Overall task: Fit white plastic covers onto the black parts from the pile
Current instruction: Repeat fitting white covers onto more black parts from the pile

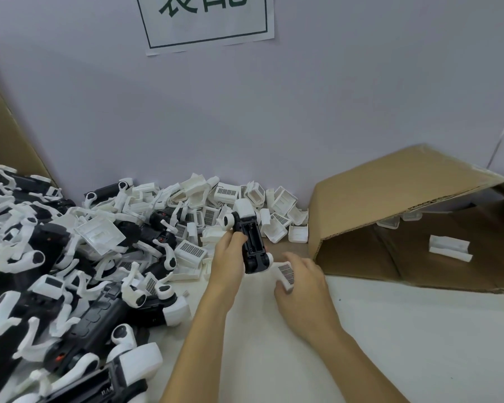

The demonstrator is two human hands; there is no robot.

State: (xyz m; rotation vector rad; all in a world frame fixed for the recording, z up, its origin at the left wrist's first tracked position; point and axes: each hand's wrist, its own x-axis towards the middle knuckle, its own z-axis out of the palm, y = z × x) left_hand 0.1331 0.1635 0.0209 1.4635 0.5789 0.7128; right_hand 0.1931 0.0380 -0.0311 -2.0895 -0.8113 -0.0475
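My left hand (229,257) grips the black part (252,242); right hand (298,282), at four o'clock, pinches a white cover (285,274). Next, I judge: align cover over open bay.

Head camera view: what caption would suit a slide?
Left hand grips a black part; right hand holds a white cover.

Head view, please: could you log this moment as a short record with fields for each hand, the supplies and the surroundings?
left hand: left hand grips a black part, open compartment facing up
right hand: right hand holds a white cover beside the part
cover fitted: not yet
black parts supply: mixed pile on the left
loose covers: heap by the wall
right side: tipped cardboard box
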